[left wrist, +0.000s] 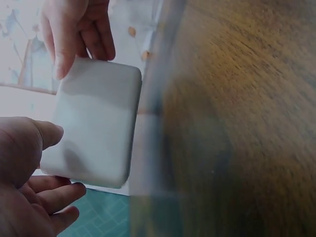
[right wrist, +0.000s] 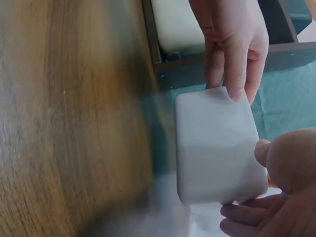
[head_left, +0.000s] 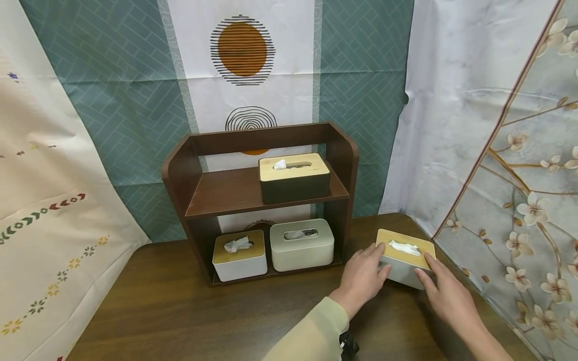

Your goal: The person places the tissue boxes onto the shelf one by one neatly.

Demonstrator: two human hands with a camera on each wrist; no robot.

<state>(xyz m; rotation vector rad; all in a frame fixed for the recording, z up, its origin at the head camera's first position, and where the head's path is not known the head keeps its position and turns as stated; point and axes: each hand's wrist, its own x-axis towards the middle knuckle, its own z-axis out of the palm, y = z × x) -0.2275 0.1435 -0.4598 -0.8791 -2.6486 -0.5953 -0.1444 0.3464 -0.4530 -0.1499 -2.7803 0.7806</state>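
Observation:
A white tissue box with a light wood lid and a white tissue in its slot is at the right side of the table. My left hand grips its left end, and my right hand holds the opposite end. In the left wrist view both thumbs lie against the box's plain white front, with the other fingers at its ends. The right wrist view shows the same two-handed hold on the box, close over the table.
Left of the hands stands a dark brown two-tier shelf. A black tissue box with a wood lid sits on its upper tier. Below are a white wood-lidded box and a cream box. A floral curtain borders the table's right edge.

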